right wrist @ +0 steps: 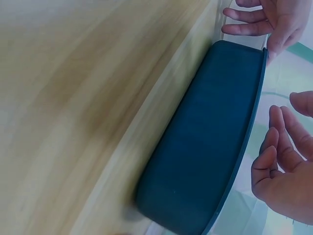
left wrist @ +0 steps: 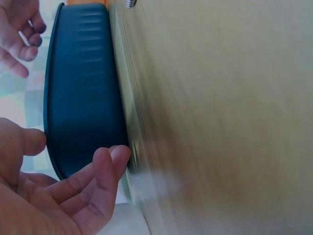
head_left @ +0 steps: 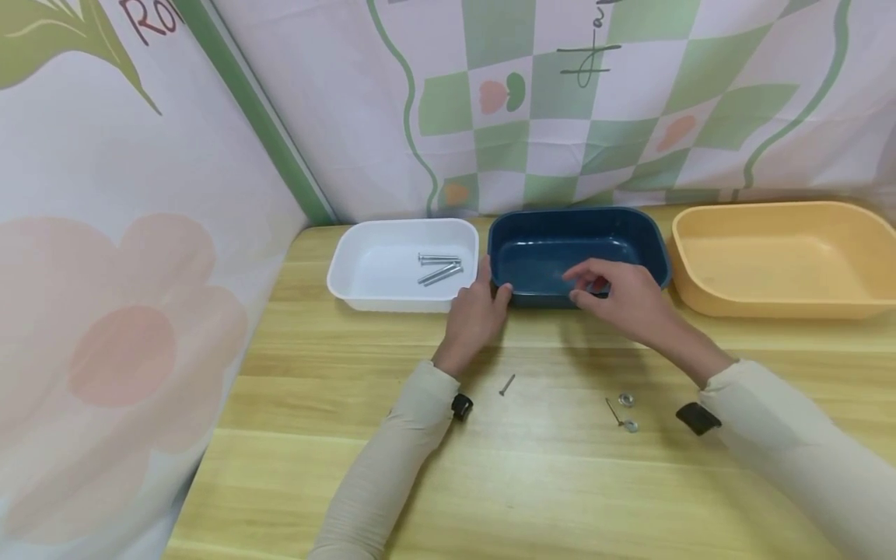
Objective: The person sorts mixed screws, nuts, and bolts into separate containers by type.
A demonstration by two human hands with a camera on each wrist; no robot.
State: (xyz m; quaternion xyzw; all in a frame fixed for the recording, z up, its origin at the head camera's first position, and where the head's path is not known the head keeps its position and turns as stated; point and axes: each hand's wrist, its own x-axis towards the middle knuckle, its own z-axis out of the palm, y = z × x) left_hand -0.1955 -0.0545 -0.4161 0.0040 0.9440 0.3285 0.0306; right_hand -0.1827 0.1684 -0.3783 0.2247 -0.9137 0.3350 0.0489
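Note:
My left hand [head_left: 474,317] is at the near left corner of a dark blue bin [head_left: 532,299]. Its thumb touches the rim, and the other fingers extend beside the end wall, toward the white bin [head_left: 399,303]. Over the blue bin's near right side hovers my right hand [head_left: 626,299]. Thumb and bent fingers stand apart there, and I see nothing between them in the right wrist view. Several silver bolts [head_left: 441,268] lie inside the white bin. A small screw [head_left: 507,385] rests on the table in front of the hands.
To the right stands a yellow bin [head_left: 791,309]. On the wooden table [head_left: 434,498] near my right forearm lie a thin screw [head_left: 614,411] and two washer-like metal rings [head_left: 626,400]. Patterned cloth [head_left: 560,148] hangs behind the bins.

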